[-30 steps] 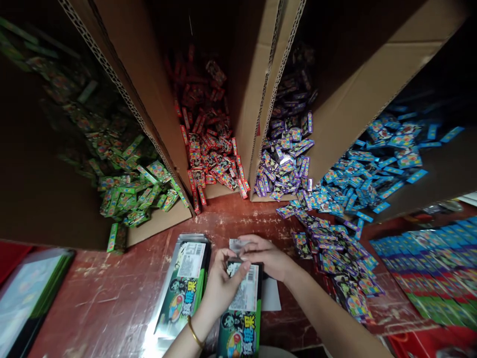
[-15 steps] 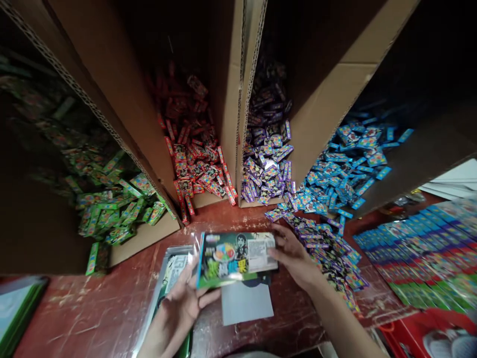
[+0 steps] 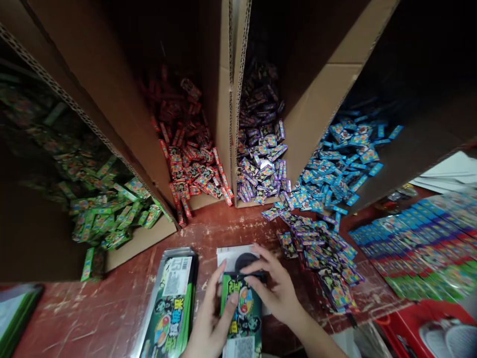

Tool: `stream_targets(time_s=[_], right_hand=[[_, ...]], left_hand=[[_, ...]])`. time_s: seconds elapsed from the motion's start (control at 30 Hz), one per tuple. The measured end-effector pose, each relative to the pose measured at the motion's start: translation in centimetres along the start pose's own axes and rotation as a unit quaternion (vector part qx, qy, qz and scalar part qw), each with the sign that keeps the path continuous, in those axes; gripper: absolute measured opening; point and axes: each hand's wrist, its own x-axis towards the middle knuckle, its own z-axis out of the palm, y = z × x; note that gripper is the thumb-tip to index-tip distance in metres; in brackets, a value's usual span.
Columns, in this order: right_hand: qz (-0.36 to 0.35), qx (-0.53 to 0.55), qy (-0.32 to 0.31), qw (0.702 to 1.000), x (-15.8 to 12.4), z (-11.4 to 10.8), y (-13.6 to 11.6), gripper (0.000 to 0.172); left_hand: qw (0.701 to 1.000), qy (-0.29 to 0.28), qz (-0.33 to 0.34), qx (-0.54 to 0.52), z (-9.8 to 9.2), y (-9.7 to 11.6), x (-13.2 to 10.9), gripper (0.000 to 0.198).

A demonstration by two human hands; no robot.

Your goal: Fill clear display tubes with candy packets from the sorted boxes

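Note:
My left hand (image 3: 215,315) is closed round a green and black printed candy packet (image 3: 246,318), thumb on its front. The packet stands lengthwise, its near end at the bottom edge of the view. At its far end, my right hand (image 3: 274,286) pinches the top edge; the exact grip is partly hidden by the fingers. Just beyond, a dark round shape (image 3: 246,260) shows against a pale sheet (image 3: 229,256) on the table. A stack of similar candy packets (image 3: 169,303) lies to the left of my left hand.
Cardboard boxes hold heaps of small green candy boxes (image 3: 100,219), red ones (image 3: 194,174), purple ones (image 3: 261,174) and blue ones (image 3: 335,174). Loose purple ones (image 3: 324,253) spill onto the red table (image 3: 93,308). Rows of multicoloured packs (image 3: 417,243) lie right, near a red container (image 3: 406,323).
The packet has turned from crosswise to lengthwise and come lower, towards me. My right hand has gone from its right end to its far end. The stack at left is now more exposed.

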Motion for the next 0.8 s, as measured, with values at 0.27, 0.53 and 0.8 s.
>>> stream_targets(time_s=[0.27,0.53,0.8], right_hand=[[0.059,0.053,0.112,0.991,-2.8,2.8,1.7,0.057],[0.052,0.094,0.170,0.980,-2.9,3.8,1.7,0.050],[0.133,0.214,0.082,0.964,-0.7,2.5,0.8,0.058]], left_hand=[[1.000,0.005,0.020,0.023,-0.5,0.3,1.4,0.015],[0.996,0.016,0.040,-0.076,0.3,0.4,2.1,0.017],[0.999,0.037,0.016,-0.018,-0.1,1.4,2.8,0.014]])
